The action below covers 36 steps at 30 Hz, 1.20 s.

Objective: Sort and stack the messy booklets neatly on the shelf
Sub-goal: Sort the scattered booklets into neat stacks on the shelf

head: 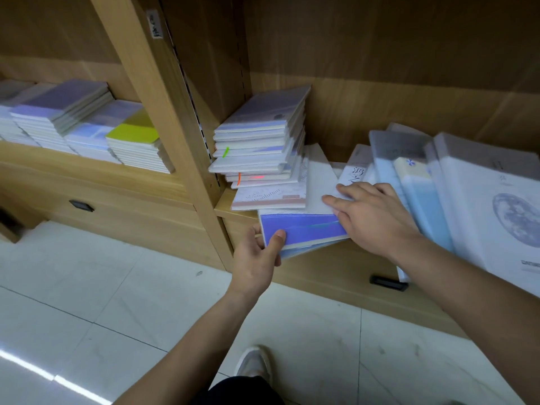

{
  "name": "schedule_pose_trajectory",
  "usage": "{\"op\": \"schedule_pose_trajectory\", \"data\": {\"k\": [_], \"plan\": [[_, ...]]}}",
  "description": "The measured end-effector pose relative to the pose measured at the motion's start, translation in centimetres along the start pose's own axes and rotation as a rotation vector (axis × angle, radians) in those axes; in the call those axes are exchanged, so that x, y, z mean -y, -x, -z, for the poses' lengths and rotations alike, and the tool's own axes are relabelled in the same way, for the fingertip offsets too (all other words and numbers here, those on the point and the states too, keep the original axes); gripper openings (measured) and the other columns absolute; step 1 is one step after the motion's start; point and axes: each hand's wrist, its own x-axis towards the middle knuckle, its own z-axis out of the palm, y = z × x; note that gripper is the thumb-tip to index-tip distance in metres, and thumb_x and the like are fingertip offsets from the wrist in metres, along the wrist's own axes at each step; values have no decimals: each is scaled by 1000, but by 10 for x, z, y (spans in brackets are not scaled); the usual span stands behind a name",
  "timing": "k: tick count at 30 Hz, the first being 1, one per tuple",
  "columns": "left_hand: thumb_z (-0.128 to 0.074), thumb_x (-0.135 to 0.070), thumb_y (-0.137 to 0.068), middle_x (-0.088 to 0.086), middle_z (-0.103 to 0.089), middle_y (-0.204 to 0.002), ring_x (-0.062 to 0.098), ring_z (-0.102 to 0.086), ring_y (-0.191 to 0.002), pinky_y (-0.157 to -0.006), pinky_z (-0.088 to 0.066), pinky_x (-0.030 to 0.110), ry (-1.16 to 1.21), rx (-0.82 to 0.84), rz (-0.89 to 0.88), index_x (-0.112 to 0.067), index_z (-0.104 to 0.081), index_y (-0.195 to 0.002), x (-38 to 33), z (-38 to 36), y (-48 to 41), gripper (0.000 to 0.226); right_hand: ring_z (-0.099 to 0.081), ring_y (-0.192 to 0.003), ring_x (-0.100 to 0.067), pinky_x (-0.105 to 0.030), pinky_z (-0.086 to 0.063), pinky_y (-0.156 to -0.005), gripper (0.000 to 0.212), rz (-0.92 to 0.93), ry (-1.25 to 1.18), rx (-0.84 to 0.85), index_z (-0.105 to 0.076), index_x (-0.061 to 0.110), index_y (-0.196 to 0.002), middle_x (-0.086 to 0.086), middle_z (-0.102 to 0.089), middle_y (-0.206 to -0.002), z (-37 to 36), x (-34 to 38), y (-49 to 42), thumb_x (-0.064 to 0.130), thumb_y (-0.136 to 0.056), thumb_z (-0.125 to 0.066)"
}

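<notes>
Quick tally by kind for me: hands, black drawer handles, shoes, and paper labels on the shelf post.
Hands: 2, the left hand gripping a blue booklet, the right hand flat on a white booklet
Black drawer handles: 2
Shoes: 1
Paper labels: 1
Total: 6

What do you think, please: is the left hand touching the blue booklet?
Touching. The head view shows the left hand gripping the blue booklet, thumb on its cover.
</notes>
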Motion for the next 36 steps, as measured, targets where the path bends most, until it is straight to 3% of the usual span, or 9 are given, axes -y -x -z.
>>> {"op": "schedule_pose_trajectory", "data": {"k": [7,11,14,18,21,25,32,34,36], "plan": [[-63,-35,-96,3,-62,-60,15,-54,-57,-60,-45,30,28,51,21,-14,-53,-104,7,11,7,24,-37,-141,-17,-41,-24,-108,44,5,-29,48,-45,41,-146,3,-43,-155,3,-3,-1,45,-104,-34],[-64,-32,-95,10,-67,-66,20,-56,-52,-49,-42,27,78,27,126,-13,-53,-106,1,8,-2,24,-41,-136,-24,-42,-29,-108,58,-14,-205,43,-28,36,-154,3,-46,-150,19,6,-9,55,-100,-37],[-62,-33,-96,6,-69,-67,20,-58,-48,-45,-42,25,56,17,137,-15,-54,-101,-9,1,-8,20,-40,-137,-29,-44,-32,-109,63,95,-282,31,-18,40,-157,0,-30,-158,22,35,-21,58,-99,-38],[-59,-28,-99,5,-67,-66,17,-59,-48,-42,-41,24,88,41,72,-10,-54,-106,-5,0,-11,19,-40,-135,-31,-40,-35,-111,49,107,-244,106,-33,44,-151,-3,-12,-167,4,61,-38,54,-103,-34],[-58,-26,-99,2,-66,-65,15,-58,-49,-43,-40,22,109,36,75,-12,-55,-107,-1,4,-8,17,-41,-133,-29,-38,-38,-107,46,96,-181,85,-34,46,-150,-1,-13,-167,0,60,-41,54,-104,-31],[-58,-30,-99,4,-67,-81,13,-59,-53,-44,-41,18,135,29,133,-12,-56,-110,1,21,-4,22,-39,-130,-28,-40,-40,-105,47,109,-123,92,-30,48,-151,2,-14,-167,0,60,-43,56,-104,-27],[-57,-31,-99,8,-69,-71,14,-58,-51,-45,-42,23,56,34,131,-9,-55,-106,7,46,33,23,-43,-120,-28,-35,-39,-103,45,77,-171,103,-36,45,-149,7,-21,-165,4,52,-50,52,-105,-32],[-59,-27,-99,9,-72,-80,16,-62,-54,-48,-47,27,73,20,184,-10,-57,-107,5,47,31,19,-44,-119,-28,-34,-39,-103,45,83,-162,85,-37,43,-150,5,-21,-165,4,55,-48,50,-106,-31],[-64,-24,-94,2,-74,-96,15,-71,-72,-56,-52,28,108,18,257,-15,-61,-109,5,48,17,18,-44,-117,-27,-36,-41,-102,46,82,-149,60,-36,42,-150,5,-21,-165,2,57,-46,50,-106,-29]]}}
